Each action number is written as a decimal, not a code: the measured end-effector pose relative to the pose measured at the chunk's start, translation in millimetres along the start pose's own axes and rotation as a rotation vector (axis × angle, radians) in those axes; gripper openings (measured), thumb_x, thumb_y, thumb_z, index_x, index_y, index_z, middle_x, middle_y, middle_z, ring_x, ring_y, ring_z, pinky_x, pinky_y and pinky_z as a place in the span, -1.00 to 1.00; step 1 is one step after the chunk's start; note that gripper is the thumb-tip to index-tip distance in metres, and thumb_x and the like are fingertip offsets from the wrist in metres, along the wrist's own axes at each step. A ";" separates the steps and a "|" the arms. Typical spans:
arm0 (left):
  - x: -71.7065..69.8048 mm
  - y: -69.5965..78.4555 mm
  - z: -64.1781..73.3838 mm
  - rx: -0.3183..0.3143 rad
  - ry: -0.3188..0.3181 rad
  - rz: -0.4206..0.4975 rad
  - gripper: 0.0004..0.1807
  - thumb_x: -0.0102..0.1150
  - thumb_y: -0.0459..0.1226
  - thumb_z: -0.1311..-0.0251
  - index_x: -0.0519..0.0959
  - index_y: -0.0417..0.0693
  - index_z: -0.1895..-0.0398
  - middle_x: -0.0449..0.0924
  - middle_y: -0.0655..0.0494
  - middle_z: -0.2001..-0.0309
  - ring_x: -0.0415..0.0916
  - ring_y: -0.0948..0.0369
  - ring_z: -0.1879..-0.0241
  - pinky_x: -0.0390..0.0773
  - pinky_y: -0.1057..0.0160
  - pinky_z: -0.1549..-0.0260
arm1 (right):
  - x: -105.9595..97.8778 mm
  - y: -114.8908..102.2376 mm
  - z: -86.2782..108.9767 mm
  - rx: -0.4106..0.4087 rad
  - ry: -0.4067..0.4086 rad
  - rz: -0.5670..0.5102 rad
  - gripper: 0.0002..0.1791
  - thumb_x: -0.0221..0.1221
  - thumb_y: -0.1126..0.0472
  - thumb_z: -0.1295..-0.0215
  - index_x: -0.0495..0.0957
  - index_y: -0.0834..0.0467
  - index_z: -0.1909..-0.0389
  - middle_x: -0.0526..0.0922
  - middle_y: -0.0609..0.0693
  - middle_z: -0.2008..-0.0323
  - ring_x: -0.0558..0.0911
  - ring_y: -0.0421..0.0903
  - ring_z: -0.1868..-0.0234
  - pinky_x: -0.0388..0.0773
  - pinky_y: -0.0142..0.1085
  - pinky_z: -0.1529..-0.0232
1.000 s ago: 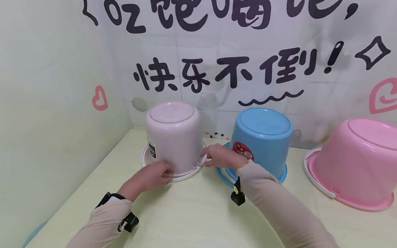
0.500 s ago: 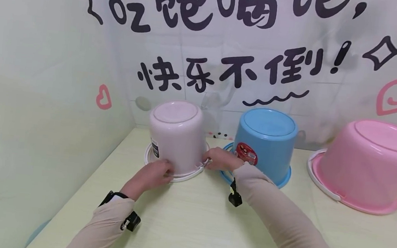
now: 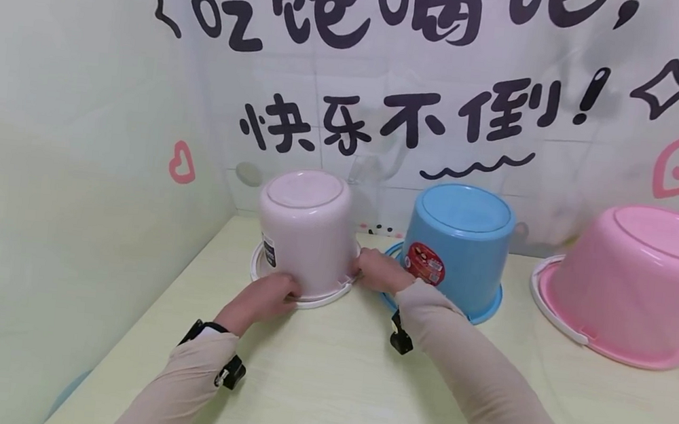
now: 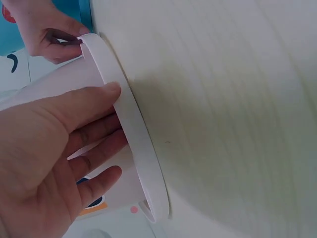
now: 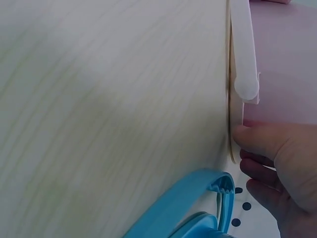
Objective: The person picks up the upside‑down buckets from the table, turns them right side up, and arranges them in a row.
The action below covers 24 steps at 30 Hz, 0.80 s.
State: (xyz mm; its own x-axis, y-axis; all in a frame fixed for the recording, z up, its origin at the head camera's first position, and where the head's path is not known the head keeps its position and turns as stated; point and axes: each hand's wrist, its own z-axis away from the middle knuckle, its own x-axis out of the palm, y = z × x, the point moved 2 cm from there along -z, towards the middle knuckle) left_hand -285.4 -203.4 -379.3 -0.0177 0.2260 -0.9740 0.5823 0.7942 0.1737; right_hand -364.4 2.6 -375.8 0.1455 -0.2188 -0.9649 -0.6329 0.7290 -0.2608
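Observation:
An upside-down pale pink bucket (image 3: 306, 236) with a white handle (image 4: 124, 111) round its rim stands at the table's left rear. My left hand (image 3: 266, 297) grips its front rim and handle, thumb and fingertips against the edge in the left wrist view. On the bucket's right side my right hand (image 3: 379, 270) holds the rim, the thumb on top; its other fingers are partly hidden behind. The rim still lies at table level. Just right of it stands an upside-down blue bucket (image 3: 465, 244), partly covered by my right hand and forearm.
A larger pink bucket (image 3: 646, 282), also upside down, stands at the right. The blue bucket's handle (image 5: 185, 198) sticks out near my right hand. A printed backdrop (image 3: 376, 147) rises behind, and a plain wall (image 3: 69, 213) borders the left of the table (image 3: 329, 382).
My right hand's fingers have curled onto the pale pink bucket's rim from a looser pose. My left hand keeps its place on the rim. The head view has shifted slightly.

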 end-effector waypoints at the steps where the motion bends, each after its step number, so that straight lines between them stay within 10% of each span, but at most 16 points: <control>1: 0.4 -0.5 -0.6 0.000 0.001 -0.006 -0.77 0.26 -0.43 0.06 0.45 -0.03 0.70 0.31 0.25 0.65 0.23 0.27 0.56 0.32 0.29 0.51 | 0.5 0.1 -0.7 0.000 0.011 0.009 -0.79 0.23 0.40 -0.11 0.68 0.11 0.24 0.59 0.02 0.20 0.51 -0.10 0.17 0.46 -0.24 0.10; 24: -1.5 0.5 -4.0 0.012 0.004 -0.116 -0.84 0.29 -0.42 0.07 0.53 -0.04 0.64 0.42 0.21 0.59 0.27 0.26 0.53 0.35 0.29 0.49 | 8.1 0.3 -7.8 0.065 0.106 0.117 -0.88 0.18 0.32 -0.19 0.68 0.10 0.34 0.56 0.01 0.34 0.50 -0.07 0.29 0.47 -0.22 0.17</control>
State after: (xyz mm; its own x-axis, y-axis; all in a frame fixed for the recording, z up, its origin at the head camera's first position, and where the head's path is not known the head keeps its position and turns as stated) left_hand -288.3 -201.1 -377.1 -0.0893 0.1352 -0.9868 0.5857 0.8085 0.0578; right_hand -369.3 -4.0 -383.4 -0.0092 -0.1945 -0.9809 -0.5900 0.7930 -0.1517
